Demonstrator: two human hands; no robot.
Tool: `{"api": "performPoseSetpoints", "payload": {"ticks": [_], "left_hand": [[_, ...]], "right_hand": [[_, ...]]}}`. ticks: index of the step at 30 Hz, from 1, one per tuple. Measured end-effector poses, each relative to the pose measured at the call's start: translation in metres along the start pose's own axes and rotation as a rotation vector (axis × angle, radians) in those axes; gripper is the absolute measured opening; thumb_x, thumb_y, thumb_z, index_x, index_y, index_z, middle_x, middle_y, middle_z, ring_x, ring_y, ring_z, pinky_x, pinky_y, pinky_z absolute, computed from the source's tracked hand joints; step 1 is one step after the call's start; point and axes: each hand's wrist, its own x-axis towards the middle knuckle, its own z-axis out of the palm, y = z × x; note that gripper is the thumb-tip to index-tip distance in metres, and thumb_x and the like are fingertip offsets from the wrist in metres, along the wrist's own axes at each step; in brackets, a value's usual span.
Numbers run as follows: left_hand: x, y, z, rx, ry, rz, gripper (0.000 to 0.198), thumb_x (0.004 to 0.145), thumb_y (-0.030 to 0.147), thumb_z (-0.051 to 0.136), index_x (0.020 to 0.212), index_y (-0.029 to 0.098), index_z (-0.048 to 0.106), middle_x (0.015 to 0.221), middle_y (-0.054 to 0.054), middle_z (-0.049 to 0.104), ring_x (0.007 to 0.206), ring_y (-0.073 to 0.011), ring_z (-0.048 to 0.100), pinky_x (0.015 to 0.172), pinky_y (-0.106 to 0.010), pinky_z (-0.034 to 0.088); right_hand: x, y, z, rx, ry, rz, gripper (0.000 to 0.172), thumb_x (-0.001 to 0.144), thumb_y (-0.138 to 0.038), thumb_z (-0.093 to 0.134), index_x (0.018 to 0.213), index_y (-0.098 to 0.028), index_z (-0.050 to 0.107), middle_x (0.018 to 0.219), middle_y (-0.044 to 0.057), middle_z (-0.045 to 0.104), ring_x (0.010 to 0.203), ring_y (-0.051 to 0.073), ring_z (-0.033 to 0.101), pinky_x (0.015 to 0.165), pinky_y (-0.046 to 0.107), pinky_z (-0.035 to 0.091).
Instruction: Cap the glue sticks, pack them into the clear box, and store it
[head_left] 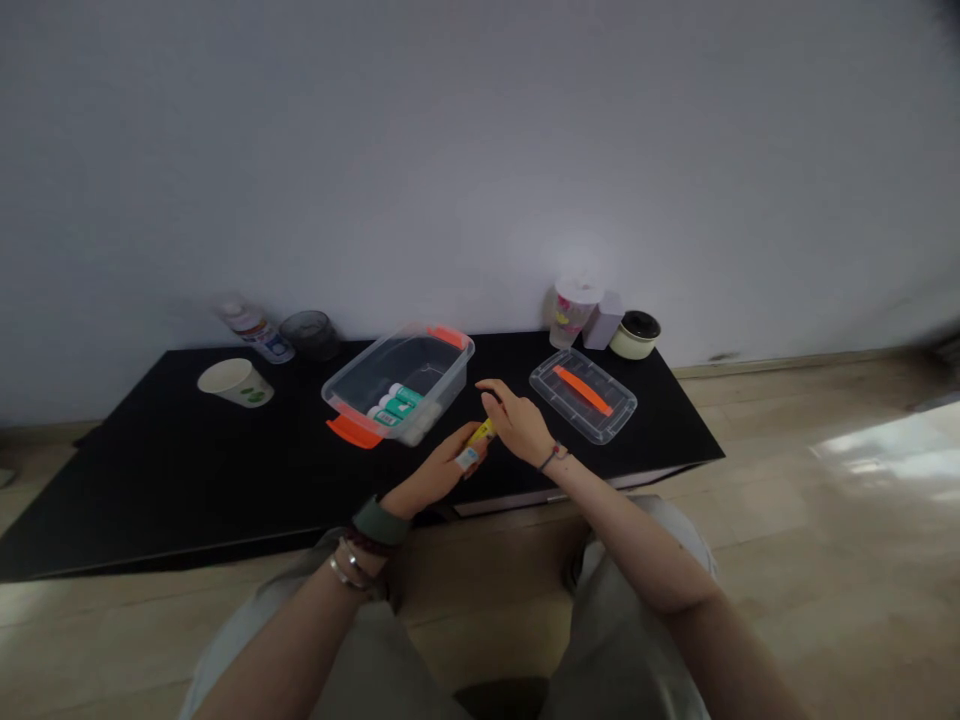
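Two bare hands meet close together above the tabletop. The left hand curls around a slim yellow glue stick, its white-labelled round barrel showing between the fingers. The right hand arches loosely, fingers half bent, right by the stick's yellow end; whether it grips the stick I cannot tell. A woven cord bracelet circles the right wrist, while a green fabric band and metal bangles stack on the left.

Just beyond, a clear plastic storage box with orange handles sits at an angle, several white-capped, green-labelled glue sticks lying side by side inside. Its transparent ribbed lid, with an orange strip handle, lies flat to the right on the matte black tabletop. Farther out stand a tipped paper cup, a plastic bottle, a dark round tin, a lidded plastic cup, a white box and a cream jar with a black lid.
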Motion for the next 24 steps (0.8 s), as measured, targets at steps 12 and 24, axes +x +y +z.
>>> {"api": "performPoseSetpoints", "payload": {"ticks": [12, 24], "left_hand": [[-0.001, -0.003, 0.003, 0.438, 0.108, 0.02, 0.032, 0.097, 0.04, 0.042, 0.118, 0.018, 0.054, 0.095, -0.008, 0.068, 0.081, -0.0221, 0.065, 0.072, -0.033, 0.047], [-0.002, 0.03, -0.065, 0.735, 0.368, 0.147, 0.037, 0.089, 0.042, 0.057, 0.119, 0.023, 0.066, 0.103, -0.007, 0.066, 0.095, -0.0236, 0.061, 0.089, -0.038, 0.049]], "right_hand": [[-0.004, -0.006, -0.01, -0.291, -0.162, 0.07, 0.046, 0.101, -0.027, 0.032, 0.144, -0.032, 0.045, 0.093, 0.004, 0.075, 0.084, 0.02, 0.071, 0.074, 0.027, 0.047], [-0.006, 0.016, -0.013, 0.147, 0.074, -0.114, 0.043, 0.104, -0.039, 0.035, 0.142, -0.019, 0.041, 0.084, 0.0, 0.067, 0.071, 0.016, 0.064, 0.065, 0.024, 0.042]]}}
